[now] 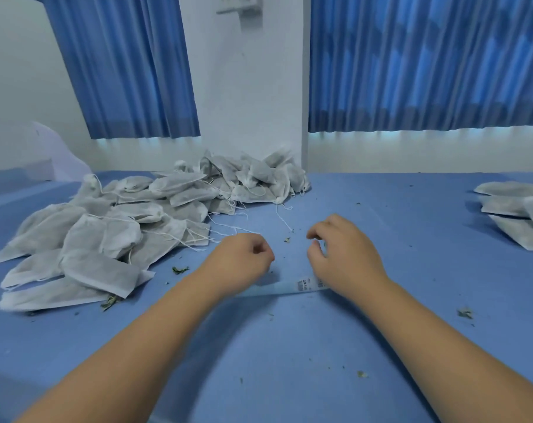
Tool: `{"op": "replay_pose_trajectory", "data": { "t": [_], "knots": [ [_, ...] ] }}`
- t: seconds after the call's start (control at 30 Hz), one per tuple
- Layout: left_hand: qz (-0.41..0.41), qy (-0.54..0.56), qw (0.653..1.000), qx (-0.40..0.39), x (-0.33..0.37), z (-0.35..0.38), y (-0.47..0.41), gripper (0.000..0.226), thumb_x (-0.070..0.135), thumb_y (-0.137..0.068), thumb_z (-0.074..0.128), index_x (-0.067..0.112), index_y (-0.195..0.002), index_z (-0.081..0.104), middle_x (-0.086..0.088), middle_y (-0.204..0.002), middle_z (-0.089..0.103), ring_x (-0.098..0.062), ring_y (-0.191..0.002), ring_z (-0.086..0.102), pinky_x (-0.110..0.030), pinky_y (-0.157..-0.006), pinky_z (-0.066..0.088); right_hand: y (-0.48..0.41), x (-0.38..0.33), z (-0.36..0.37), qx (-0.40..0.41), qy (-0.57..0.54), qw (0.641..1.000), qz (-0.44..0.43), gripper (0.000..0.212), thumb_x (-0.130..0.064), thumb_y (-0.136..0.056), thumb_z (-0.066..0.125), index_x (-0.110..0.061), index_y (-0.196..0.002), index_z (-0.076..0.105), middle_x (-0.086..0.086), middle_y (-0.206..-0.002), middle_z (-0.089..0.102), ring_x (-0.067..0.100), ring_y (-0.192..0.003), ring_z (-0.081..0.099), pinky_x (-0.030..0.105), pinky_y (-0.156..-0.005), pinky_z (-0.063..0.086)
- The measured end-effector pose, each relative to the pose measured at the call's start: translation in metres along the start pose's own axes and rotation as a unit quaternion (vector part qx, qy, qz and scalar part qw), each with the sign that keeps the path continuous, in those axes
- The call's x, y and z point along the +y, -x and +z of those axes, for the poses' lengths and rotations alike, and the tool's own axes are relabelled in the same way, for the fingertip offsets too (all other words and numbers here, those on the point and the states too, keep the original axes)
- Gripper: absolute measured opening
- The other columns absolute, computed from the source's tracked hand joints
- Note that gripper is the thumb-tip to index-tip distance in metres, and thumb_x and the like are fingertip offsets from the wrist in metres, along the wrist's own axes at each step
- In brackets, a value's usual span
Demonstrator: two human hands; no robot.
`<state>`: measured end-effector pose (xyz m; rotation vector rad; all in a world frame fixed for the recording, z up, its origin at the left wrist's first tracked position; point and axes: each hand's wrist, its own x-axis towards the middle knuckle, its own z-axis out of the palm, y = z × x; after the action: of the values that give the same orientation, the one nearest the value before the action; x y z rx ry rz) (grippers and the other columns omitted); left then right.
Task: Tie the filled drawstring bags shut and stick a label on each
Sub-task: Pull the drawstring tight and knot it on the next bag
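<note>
A big heap of filled grey-white drawstring bags (106, 233) with loose white strings covers the left of the blue table (396, 239). A smaller stack of drawstring bags (515, 212) lies at the right edge. My left hand (243, 261) hovers mid-table with its fingers curled into a fist, and nothing shows in it. My right hand (344, 254) is beside it, thumb and forefinger bent close together; whether they pinch anything is unclear. A pale label strip (289, 288) with printed labels lies flat under both wrists.
Green herb crumbs (179, 270) are scattered over the tabletop, with more herb crumbs (465, 312) to the right. Blue curtains (426, 65) and a white wall pillar (250, 87) stand behind the table's far edge.
</note>
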<state>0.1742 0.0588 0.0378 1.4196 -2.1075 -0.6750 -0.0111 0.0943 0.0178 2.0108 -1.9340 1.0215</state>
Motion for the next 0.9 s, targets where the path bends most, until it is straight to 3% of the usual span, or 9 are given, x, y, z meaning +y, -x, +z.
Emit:
{"op": "replay_pose_trajectory", "data": {
  "t": [0.07, 0.13, 0.2, 0.27, 0.4, 0.53, 0.73, 0.9],
  "knots": [
    [0.004, 0.009, 1.000, 0.018, 0.001, -0.004, -0.007, 0.019, 0.017, -0.086, 0.051, 0.024, -0.082, 0.068, 0.011, -0.082, 0.071, 0.005, -0.058, 0.055, -0.013, -0.049, 0.038, 0.001, 0.000, 0.004, -0.002, -0.029, 1.000, -0.002, 0.019, -0.024, -0.094, 0.053, -0.016, -0.102, 0.068, -0.001, -0.098, 0.056, 0.021, -0.096, 0.055, 0.034, -0.083, 0.043],
    [0.000, -0.026, 0.998, 0.061, -0.003, -0.009, -0.016, 0.019, 0.018, -0.087, 0.049, 0.023, -0.082, 0.067, 0.009, -0.084, 0.069, -0.003, -0.067, 0.058, -0.021, -0.056, 0.043, 0.002, 0.002, 0.006, -0.007, -0.064, 0.998, 0.001, 0.020, -0.029, -0.095, 0.054, -0.018, -0.099, 0.069, -0.005, -0.094, 0.054, 0.018, -0.096, 0.054, 0.035, -0.086, 0.042],
    [-0.021, -0.149, 0.982, 0.116, -0.011, -0.016, -0.028, 0.019, 0.020, -0.088, 0.046, 0.020, -0.090, 0.065, 0.003, -0.096, 0.066, -0.017, -0.082, 0.060, -0.028, -0.066, 0.045, 0.003, 0.007, 0.005, -0.009, -0.082, 0.997, 0.003, 0.022, -0.034, -0.095, 0.054, -0.019, -0.099, 0.069, -0.007, -0.094, 0.053, 0.015, -0.096, 0.053, 0.033, -0.088, 0.041],
    [-0.067, -0.303, 0.939, 0.146, -0.026, -0.026, -0.038, 0.021, 0.021, -0.092, 0.046, 0.015, -0.108, 0.058, -0.007, -0.115, 0.056, -0.029, -0.100, 0.059, -0.034, -0.073, 0.041, 0.003, 0.012, 0.003, -0.019, -0.091, 0.996, 0.007, 0.023, -0.036, -0.094, 0.054, -0.019, -0.099, 0.069, -0.008, -0.095, 0.054, 0.014, -0.097, 0.053, 0.032, -0.089, 0.041],
    [-0.204, -0.417, 0.879, 0.109, -0.062, -0.047, -0.048, 0.042, 0.015, -0.089, 0.054, 0.007, -0.130, 0.046, -0.014, -0.130, 0.048, -0.032, -0.118, 0.055, -0.037, -0.086, 0.046, 0.002, 0.017, 0.002, -0.023, -0.105, 0.994, 0.019, 0.024, -0.038, -0.093, 0.052, -0.022, -0.098, 0.068, -0.009, -0.097, 0.055, 0.012, -0.096, 0.052, 0.030, -0.085, 0.040],
    [-0.253, -0.461, 0.847, 0.072, -0.086, -0.057, -0.052, 0.041, 0.013, -0.086, 0.059, 0.012, -0.127, 0.055, -0.013, -0.130, 0.050, -0.029, -0.118, 0.053, -0.036, -0.091, 0.047, 0.000, 0.016, 0.005, -0.026, -0.102, 0.994, 0.013, 0.025, -0.040, -0.092, 0.051, -0.023, -0.097, 0.068, -0.009, -0.099, 0.056, 0.012, -0.098, 0.051, 0.030, -0.086, 0.040],
    [-0.226, -0.490, 0.840, 0.062, -0.097, -0.050, -0.052, 0.032, 0.006, -0.083, 0.061, 0.012, -0.114, 0.062, -0.007, -0.118, 0.059, -0.028, -0.107, 0.061, -0.032, -0.071, 0.046, 0.000, 0.018, 0.006, -0.025, -0.116, 0.993, 0.025, 0.020, -0.039, -0.092, 0.052, -0.026, -0.092, 0.067, -0.013, -0.095, 0.053, 0.012, -0.095, 0.051, 0.027, -0.079, 0.037],
    [-0.148, -0.435, 0.876, 0.146, -0.080, -0.047, -0.058, 0.025, 0.012, -0.090, 0.048, 0.010, -0.114, 0.057, -0.009, -0.115, 0.057, -0.031, -0.103, 0.061, -0.034, -0.070, 0.040, 0.000, 0.017, 0.008, -0.025, -0.125, 0.991, 0.030, 0.014, -0.037, -0.090, 0.056, -0.027, -0.090, 0.066, -0.013, -0.094, 0.053, 0.010, -0.093, 0.050, 0.023, -0.074, 0.033]
  ]
}}
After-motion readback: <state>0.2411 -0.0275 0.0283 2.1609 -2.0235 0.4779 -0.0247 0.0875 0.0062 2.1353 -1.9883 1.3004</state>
